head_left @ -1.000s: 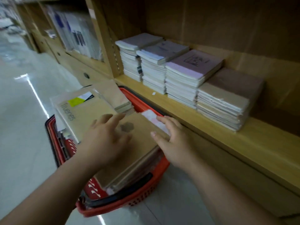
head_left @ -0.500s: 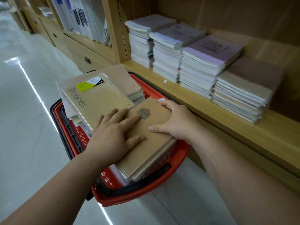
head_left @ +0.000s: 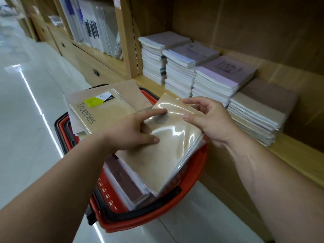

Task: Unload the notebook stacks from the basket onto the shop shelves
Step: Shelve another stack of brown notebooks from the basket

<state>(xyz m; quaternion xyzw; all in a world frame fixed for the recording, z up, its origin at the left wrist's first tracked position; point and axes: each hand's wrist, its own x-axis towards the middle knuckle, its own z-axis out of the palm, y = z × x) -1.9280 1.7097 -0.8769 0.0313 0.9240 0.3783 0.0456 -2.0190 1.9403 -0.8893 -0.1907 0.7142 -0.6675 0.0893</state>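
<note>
A red basket (head_left: 177,206) stands on the floor by the wooden shelf (head_left: 298,155), packed with notebooks. Both hands hold a plastic-wrapped kraft-brown notebook stack (head_left: 168,151), tilted up over the basket's right side. My left hand (head_left: 133,130) grips its left edge, thumb on the cover. My right hand (head_left: 210,120) holds its far right edge, fingers spread over the top. A large brown "Truenes" notebook (head_left: 101,114) lies at the basket's far left. Dark brown notebooks (head_left: 126,181) lie beneath the lifted stack.
Several notebook stacks stand in a row on the shelf: white-and-lilac ones (head_left: 185,67) and a kraft-brown stack (head_left: 259,111) at the right. An upright post (head_left: 129,41) divides off a bay of upright folders (head_left: 94,25). Glossy white floor (head_left: 26,120) lies to the left.
The brown wrapped stack has come up off the pile and tilts toward the shelf. My right hand shifted from its top to its far edge; the camera moved closer.
</note>
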